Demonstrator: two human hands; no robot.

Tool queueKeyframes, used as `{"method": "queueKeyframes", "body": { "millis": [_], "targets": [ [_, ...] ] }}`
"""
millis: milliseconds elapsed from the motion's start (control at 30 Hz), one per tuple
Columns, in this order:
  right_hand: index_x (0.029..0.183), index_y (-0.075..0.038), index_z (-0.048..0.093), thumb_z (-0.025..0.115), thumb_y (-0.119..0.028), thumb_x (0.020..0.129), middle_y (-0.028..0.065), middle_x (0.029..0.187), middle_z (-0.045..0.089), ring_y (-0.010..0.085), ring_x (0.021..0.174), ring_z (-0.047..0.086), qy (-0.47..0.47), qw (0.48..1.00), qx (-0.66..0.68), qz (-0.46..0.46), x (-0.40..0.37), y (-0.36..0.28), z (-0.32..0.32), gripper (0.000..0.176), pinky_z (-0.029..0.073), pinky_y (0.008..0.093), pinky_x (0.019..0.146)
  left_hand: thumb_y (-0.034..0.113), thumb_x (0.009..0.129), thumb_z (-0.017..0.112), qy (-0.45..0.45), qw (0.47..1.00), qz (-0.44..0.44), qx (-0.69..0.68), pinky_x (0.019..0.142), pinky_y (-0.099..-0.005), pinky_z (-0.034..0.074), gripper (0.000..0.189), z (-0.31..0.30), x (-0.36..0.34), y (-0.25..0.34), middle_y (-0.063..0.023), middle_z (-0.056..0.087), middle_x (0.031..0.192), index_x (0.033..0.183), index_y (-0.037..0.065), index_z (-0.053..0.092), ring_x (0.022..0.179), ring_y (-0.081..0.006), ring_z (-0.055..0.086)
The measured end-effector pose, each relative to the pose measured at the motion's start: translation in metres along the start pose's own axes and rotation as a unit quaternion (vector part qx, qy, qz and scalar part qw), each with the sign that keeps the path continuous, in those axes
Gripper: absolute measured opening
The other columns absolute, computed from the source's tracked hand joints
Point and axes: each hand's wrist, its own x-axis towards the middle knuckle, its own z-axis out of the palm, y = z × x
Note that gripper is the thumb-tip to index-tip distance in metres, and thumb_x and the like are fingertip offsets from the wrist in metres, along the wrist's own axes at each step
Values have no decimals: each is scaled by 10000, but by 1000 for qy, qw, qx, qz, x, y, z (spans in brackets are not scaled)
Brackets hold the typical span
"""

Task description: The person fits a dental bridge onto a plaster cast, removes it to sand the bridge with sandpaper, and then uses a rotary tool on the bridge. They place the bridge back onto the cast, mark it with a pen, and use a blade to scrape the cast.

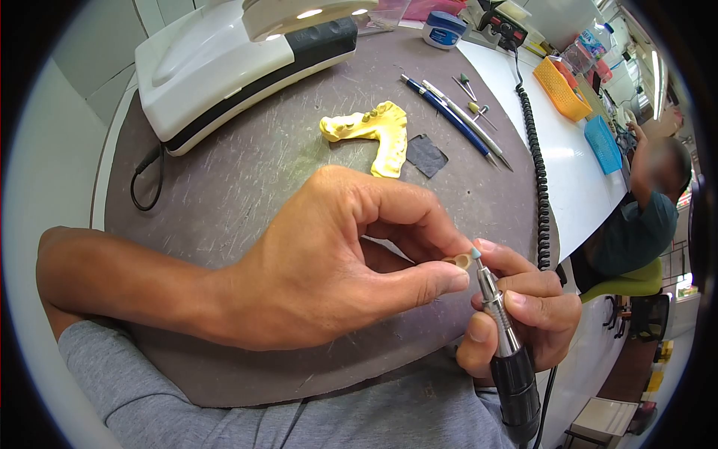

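Left hand (325, 262) in narrow pinch; right hand (550, 310) wrapped around black-and-silver handpiece (516, 382). Grey-brown board (224, 209) underneath both. White machine (232, 60) with black trim, upper left. Yellow dental model (387, 142) lying beyond left hand. Dark square sheet (427, 156) beside model. Small tan piece (463, 261) between left thumb and forefinger, right by pale-blue tip (476, 254) of handpiece; contact unclear.

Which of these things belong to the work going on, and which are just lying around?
In use:
small beige piece, in the left hand
handpiece with a teal tip, in the right hand

Lying about, by the look of it:
yellow dental model, perhaps related
blue pen-like tool
dark square
blue-lidded jar
orange basket
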Motion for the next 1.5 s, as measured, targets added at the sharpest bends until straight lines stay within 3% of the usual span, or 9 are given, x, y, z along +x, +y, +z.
{"method": "queueKeyframes", "body": {
  "millis": [200,367,467,600,833,900,1033,1333,1500],
  "targets": [
    [1092,7,457,750,-99,841,180,856,611,296,798,699,122,992,5,-31,1,5,9,400,624,377,768,-29,882,686,-3,1000,8,-16,882,-283,576,167,-1,1,-3,-129,673,1025,1044,-49,652,969,-183,691],
    [1120,15,509,716,-191,902,192,876,641,238,753,684,85,996,6,14,8,3,2,364,584,315,714,19,929,644,23,994,-31,-98,876,-287,577,197,0,0,4,-103,628,1054,1110,-33,589,1003,-188,674],
    [991,-21,600,794,-165,837,147,887,681,207,817,695,22,998,-32,41,13,1,-5,287,572,308,722,83,949,639,-7,998,-12,-66,859,-279,577,205,-5,2,-2,-92,629,1044,1113,-13,561,993,-158,659],
    [984,-51,606,871,-21,696,133,886,681,203,801,709,33,996,-59,55,16,0,4,392,574,291,697,119,958,636,-2,994,3,-110,803,-261,584,209,-6,5,-5,-91,631,1033,1101,-15,563,951,-133,654],
    [1002,-48,529,782,21,756,145,821,662,174,779,640,3,993,-114,11,20,0,7,359,490,271,711,65,954,626,-15,989,-19,-146,800,-263,595,182,-3,7,-2,-97,639,1024,1101,-25,567,935,-142,670],
    [987,-59,602,836,29,711,143,874,684,198,770,722,40,994,-101,3,20,0,9,373,594,282,637,55,936,648,-18,991,-35,-125,805,-265,597,194,-4,7,-1,-103,647,1020,1095,-26,572,935,-149,675],
    [993,-60,595,829,35,718,150,876,689,195,782,719,46,995,-87,11,18,-1,6,374,595,286,633,28,889,701,-27,996,-47,-67,809,-272,600,241,-5,7,-1,-136,674,1033,1099,-46,608,931,-160,684],
    [1010,-70,604,868,-4,682,120,859,689,175,789,693,55,995,-87,-8,17,-1,7,426,583,280,627,-14,880,692,-44,998,24,42,899,-282,539,236,-2,2,3,-143,696,1041,1110,-65,671,981,-158,663],
    [1048,-61,702,868,-189,716,129,832,659,186,718,632,11,988,-153,10,19,-11,-13,392,510,286,563,7,913,660,-48,999,-10,9,919,-284,529,233,1,1,5,-144,691,1070,1135,-63,656,1013,-155,651]
  ]
}}
